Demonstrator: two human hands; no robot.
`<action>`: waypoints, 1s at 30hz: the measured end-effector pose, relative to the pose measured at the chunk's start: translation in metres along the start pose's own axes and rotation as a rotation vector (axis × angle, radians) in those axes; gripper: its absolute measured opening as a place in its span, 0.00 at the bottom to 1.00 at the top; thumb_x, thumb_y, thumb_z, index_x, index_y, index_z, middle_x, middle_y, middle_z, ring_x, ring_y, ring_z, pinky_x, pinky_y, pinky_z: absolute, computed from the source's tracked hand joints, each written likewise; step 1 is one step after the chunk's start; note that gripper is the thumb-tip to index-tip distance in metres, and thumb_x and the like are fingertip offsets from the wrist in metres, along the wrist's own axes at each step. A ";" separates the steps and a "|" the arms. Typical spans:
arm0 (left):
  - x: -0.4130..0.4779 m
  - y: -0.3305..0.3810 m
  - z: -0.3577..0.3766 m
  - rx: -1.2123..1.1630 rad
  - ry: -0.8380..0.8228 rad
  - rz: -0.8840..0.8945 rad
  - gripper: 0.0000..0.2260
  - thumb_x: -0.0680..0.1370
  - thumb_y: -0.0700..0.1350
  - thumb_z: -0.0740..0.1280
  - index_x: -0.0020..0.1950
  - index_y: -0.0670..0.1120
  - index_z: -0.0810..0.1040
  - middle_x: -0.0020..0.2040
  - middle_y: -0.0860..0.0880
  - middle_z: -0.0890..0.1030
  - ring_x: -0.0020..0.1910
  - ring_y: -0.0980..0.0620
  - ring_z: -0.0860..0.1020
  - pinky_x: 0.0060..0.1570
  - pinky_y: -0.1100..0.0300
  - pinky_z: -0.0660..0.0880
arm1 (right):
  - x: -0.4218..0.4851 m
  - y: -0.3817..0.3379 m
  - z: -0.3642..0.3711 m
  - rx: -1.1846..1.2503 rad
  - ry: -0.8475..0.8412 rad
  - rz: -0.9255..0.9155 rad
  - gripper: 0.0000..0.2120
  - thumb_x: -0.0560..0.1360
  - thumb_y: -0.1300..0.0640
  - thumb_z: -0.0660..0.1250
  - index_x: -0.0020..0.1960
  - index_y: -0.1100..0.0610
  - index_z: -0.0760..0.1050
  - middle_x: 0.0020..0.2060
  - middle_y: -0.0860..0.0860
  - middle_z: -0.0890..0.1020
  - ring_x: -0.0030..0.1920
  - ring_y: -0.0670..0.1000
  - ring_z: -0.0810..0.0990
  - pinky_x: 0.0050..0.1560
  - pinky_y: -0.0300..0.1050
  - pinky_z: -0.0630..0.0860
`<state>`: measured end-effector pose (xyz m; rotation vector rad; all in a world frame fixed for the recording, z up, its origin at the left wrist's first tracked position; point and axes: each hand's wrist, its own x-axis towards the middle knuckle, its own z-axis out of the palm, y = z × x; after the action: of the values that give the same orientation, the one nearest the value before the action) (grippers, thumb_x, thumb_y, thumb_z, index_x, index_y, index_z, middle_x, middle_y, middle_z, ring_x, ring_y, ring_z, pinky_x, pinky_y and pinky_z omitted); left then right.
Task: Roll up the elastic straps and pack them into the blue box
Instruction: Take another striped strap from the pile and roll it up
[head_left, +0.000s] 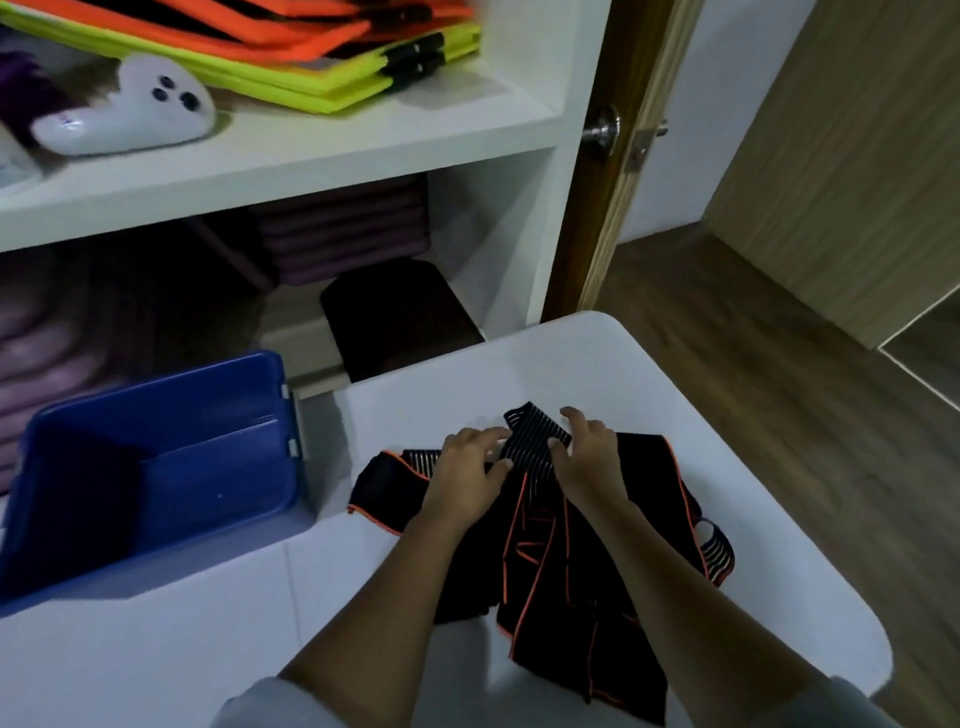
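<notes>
A pile of black elastic straps (550, 566) with orange edging lies on a white table (675, 395). One strap's striped end (532, 436) sticks up at the far side of the pile. My left hand (465, 478) and my right hand (587, 457) pinch that striped end from either side, fingers curled on the fabric. The blue box (156, 478) stands on the floor to the left of the table, lid off, with a divider inside; its compartments look dark and I cannot tell what they hold.
A white shelf unit (311, 150) rises behind the box, with a white game controller (130, 109), yellow and orange folded items (311, 52), and purple folded cloth (343, 228) below. A dark stool (395, 317) stands by the table. A wooden door (608, 156) is at right.
</notes>
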<state>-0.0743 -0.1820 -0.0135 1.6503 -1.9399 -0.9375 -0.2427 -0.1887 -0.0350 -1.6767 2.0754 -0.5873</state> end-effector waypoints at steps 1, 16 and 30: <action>0.008 0.000 0.004 0.028 -0.022 -0.010 0.17 0.77 0.46 0.66 0.66 0.52 0.73 0.61 0.46 0.75 0.62 0.48 0.68 0.59 0.60 0.65 | 0.007 0.002 0.002 -0.030 -0.036 0.031 0.22 0.78 0.53 0.61 0.71 0.55 0.64 0.59 0.61 0.74 0.61 0.61 0.68 0.59 0.50 0.66; 0.043 0.006 0.031 0.038 -0.089 -0.097 0.18 0.75 0.43 0.69 0.63 0.53 0.75 0.55 0.48 0.76 0.55 0.50 0.74 0.57 0.60 0.69 | 0.023 0.002 0.017 0.296 -0.073 0.065 0.22 0.74 0.60 0.66 0.67 0.52 0.70 0.57 0.54 0.75 0.55 0.54 0.77 0.52 0.41 0.75; 0.017 0.051 -0.039 -0.281 0.281 0.054 0.21 0.74 0.31 0.67 0.63 0.49 0.76 0.53 0.56 0.73 0.35 0.60 0.73 0.39 0.78 0.69 | 0.027 -0.067 -0.056 0.819 -0.174 -0.063 0.30 0.76 0.69 0.62 0.73 0.49 0.62 0.52 0.54 0.80 0.40 0.47 0.82 0.38 0.34 0.79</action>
<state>-0.0852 -0.2035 0.0480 1.4716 -1.5799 -0.8596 -0.2247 -0.2243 0.0474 -1.2403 1.3655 -1.0817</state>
